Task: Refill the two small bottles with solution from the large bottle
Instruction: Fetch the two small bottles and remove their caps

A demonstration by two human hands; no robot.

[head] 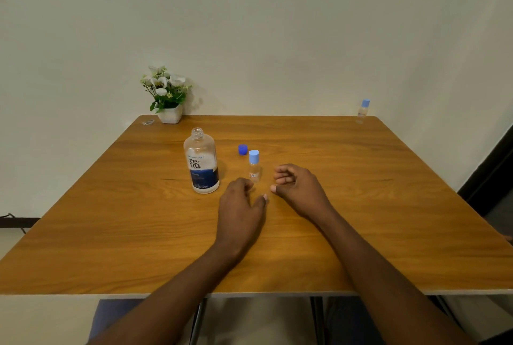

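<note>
The large clear bottle with a blue label stands upright with its neck uncapped, left of centre on the wooden table. Its dark blue cap lies behind and to the right. A small clear bottle with a light blue cap stands upright between my hands. My left hand rests just in front and left of it, fingers loosely apart, holding nothing. My right hand lies to its right, fingers curled but apart, empty. A second small capped bottle stands at the far right corner.
A white pot of white flowers stands at the far left corner by the wall. A small shiny item lies beside it. The table's near edge runs just below my forearms.
</note>
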